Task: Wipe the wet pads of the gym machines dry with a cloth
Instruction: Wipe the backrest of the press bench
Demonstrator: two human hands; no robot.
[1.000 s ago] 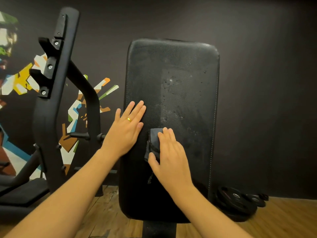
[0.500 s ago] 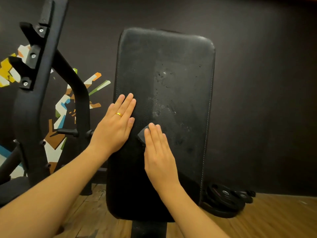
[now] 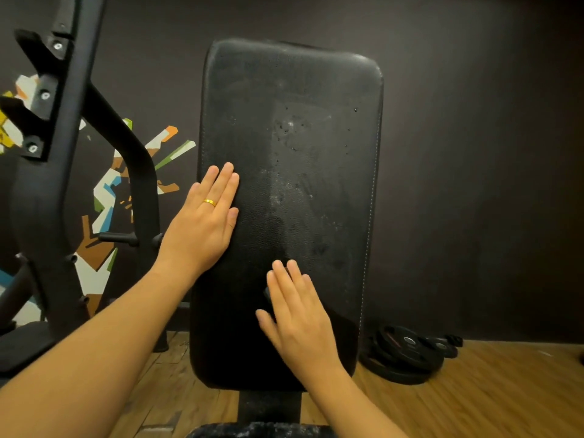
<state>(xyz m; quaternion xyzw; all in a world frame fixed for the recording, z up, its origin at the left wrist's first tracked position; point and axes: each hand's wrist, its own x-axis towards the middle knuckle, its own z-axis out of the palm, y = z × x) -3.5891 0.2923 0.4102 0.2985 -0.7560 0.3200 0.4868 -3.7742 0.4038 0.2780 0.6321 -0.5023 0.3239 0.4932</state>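
Observation:
A tall black back pad point(image 3: 316, 90) stands upright in front of me, with water droplets and streaks across its upper middle. My left hand point(image 3: 205, 222) lies flat on the pad's left edge, fingers straight, a gold ring on one finger. My right hand point(image 3: 297, 314) presses flat on the pad's lower middle. A dark cloth point(image 3: 267, 293) is almost fully hidden under it; only a small corner shows at the hand's left side.
A black machine frame point(image 3: 63, 153) with bolts rises at the left. Black weight plates point(image 3: 407, 352) lie on the wooden floor point(image 3: 489, 390) at the lower right. A dark wall with a colourful mural point(image 3: 107, 191) stands behind. A wet seat pad edge point(image 3: 259, 431) shows at the bottom.
My right hand has slid down the pad with the cloth under it, from mid-height to the lower part. My left hand has stayed flat on the pad's left edge.

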